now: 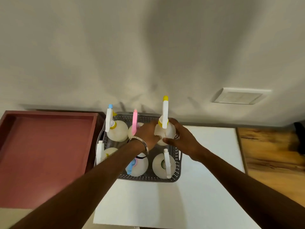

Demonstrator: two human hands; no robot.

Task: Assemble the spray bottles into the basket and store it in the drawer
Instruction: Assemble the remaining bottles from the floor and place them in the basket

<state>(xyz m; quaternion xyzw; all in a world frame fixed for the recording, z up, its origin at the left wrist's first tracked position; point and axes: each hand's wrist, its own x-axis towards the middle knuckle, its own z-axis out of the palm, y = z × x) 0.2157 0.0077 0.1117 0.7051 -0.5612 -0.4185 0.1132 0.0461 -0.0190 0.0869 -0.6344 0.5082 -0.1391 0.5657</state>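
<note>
White tabletop [189,204] carries a grey perforated plastic basket [148,178] packed with upright translucent spray bottles [162,164]. Farther back, left hand [146,133] and right hand [179,138] clasp a yellow-capped white-trigger spray bottle [165,128] at the basket's back-right corner. Beside it lies an open red drawer [46,154].

Pink-nozzled bottle [137,128] and blue-triggered bottle [137,166] partly behind the left forearm [115,161]

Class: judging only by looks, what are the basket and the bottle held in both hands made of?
Basket: likely moulded grey plastic, matt; its walls are a regular grid of small holes.
Bottle: probably translucent milky plastic, smooth, with a white sprayer and yellow tip; the left hand and right hand grip it.
</note>
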